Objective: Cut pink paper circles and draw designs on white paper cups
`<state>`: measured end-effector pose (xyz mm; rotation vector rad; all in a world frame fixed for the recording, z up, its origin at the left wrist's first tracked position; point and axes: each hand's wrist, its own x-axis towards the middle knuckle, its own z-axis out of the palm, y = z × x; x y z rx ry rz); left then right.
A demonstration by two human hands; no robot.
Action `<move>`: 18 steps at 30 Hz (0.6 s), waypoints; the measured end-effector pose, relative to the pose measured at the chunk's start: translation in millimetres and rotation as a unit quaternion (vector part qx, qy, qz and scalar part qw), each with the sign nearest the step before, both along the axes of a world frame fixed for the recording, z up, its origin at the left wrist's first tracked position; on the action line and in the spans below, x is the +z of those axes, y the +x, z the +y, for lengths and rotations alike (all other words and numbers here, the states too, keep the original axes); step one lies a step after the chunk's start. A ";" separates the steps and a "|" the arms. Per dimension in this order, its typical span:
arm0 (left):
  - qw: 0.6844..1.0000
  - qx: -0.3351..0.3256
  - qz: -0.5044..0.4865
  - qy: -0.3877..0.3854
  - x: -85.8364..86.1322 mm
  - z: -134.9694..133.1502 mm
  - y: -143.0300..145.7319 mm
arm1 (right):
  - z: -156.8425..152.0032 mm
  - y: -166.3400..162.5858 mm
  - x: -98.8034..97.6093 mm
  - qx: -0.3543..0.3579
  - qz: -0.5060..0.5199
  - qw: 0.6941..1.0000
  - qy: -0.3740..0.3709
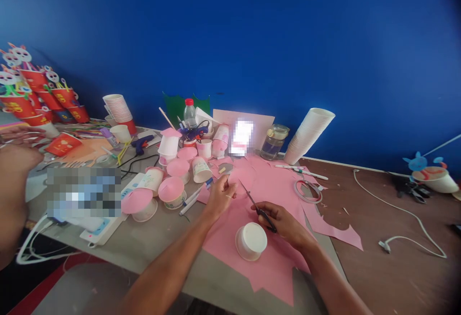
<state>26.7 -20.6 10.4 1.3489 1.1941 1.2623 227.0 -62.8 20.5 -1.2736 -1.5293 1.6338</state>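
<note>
Towards twelve o'clock from the white cup (pixel 254 239), the left hand (pixel 219 199) pinches the pink paper disc (pixel 243 176) while the right hand (pixel 281 219), at the disc's four o'clock, grips scissors (pixel 267 222), apparently mid-trim, so another snip would call for steadying the paper.

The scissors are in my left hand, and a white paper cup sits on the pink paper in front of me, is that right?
Not quite: the head view shows the scissors in your right hand. A white paper cup does sit on the pink paper in front of you.
</note>
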 end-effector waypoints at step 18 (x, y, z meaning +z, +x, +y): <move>0.999 -0.004 -0.036 0.006 -4.4 4.0 -1.0 | 0.1 -2.0 0.7 -0.007 -0.008 1.000 -0.002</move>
